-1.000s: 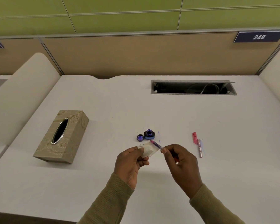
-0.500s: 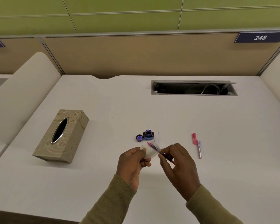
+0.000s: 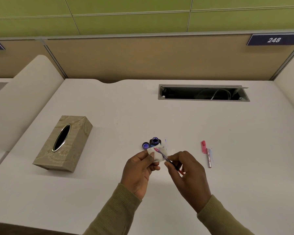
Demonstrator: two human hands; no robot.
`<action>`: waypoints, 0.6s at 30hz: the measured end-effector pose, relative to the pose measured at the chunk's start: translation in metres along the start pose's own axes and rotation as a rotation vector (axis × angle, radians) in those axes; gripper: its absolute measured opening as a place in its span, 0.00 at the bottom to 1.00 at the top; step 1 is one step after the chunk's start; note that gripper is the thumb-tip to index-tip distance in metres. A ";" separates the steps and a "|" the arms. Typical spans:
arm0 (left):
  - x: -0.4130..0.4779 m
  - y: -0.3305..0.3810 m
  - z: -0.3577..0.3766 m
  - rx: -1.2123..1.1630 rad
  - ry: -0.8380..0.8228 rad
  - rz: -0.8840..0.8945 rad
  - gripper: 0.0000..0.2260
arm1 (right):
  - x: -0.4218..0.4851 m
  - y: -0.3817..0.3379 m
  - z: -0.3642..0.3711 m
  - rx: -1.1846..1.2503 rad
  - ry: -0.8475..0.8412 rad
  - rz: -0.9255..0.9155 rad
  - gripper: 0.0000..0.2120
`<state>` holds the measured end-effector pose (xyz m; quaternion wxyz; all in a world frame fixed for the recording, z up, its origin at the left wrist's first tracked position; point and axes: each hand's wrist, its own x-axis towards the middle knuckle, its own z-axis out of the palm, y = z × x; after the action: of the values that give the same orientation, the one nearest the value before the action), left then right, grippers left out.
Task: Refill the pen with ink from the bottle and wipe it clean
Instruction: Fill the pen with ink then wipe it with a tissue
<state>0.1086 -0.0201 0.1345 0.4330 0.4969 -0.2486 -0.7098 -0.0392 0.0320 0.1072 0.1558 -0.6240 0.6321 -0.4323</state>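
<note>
My left hand [image 3: 139, 168] pinches a small white tissue [image 3: 157, 154] above the desk's middle. My right hand [image 3: 187, 173] grips the pen part [image 3: 166, 158], a thin dark piece with a pinkish, ink-stained tip lying across the tissue. Just beyond the tissue stands the open ink bottle [image 3: 154, 141] with blue ink, and its cap [image 3: 145, 145] lies beside it on the left. The pink pen cap and silver barrel [image 3: 206, 154] lie on the desk to the right of my hands.
A beige tissue box [image 3: 63, 143] sits at the left of the white desk [image 3: 109, 184]. A cable slot [image 3: 203, 92] opens at the back right. Padded dividers flank the desk, with a partition wall behind. Faint blue ink marks show near the bottle.
My right hand has slid the pen part further left across the tissue, so its tip now reaches the tissue's upper left. My left hand stays nearly still.
</note>
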 end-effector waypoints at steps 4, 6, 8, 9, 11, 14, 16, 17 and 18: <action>0.003 0.000 -0.001 0.038 -0.033 0.024 0.08 | 0.000 -0.003 -0.003 0.066 -0.017 0.012 0.04; 0.004 0.001 -0.001 0.063 -0.044 0.031 0.07 | 0.001 -0.004 -0.004 0.093 -0.037 0.018 0.03; 0.005 0.002 -0.002 0.084 -0.056 0.042 0.07 | 0.002 -0.005 -0.006 0.124 -0.059 0.028 0.02; 0.006 0.002 -0.003 0.093 -0.063 0.049 0.07 | 0.002 -0.005 -0.007 0.139 -0.072 0.037 0.02; 0.007 0.001 -0.004 0.103 -0.069 0.065 0.07 | 0.003 -0.005 -0.008 0.175 -0.101 0.066 0.03; 0.009 0.000 -0.004 0.107 -0.071 0.084 0.07 | 0.006 -0.004 -0.010 0.241 -0.140 0.139 0.04; 0.009 0.000 -0.005 0.105 -0.077 0.092 0.06 | 0.008 -0.005 -0.011 0.261 -0.164 0.183 0.05; 0.009 0.000 -0.005 0.103 -0.080 0.094 0.06 | 0.009 -0.005 -0.011 0.271 -0.178 0.206 0.05; 0.010 0.000 -0.006 0.100 -0.082 0.095 0.06 | 0.009 -0.005 -0.011 0.282 -0.194 0.227 0.05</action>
<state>0.1127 -0.0280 0.1275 0.4302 0.4760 -0.3244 -0.6951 -0.0457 0.0282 0.1209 0.3494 -0.5594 0.6137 -0.4340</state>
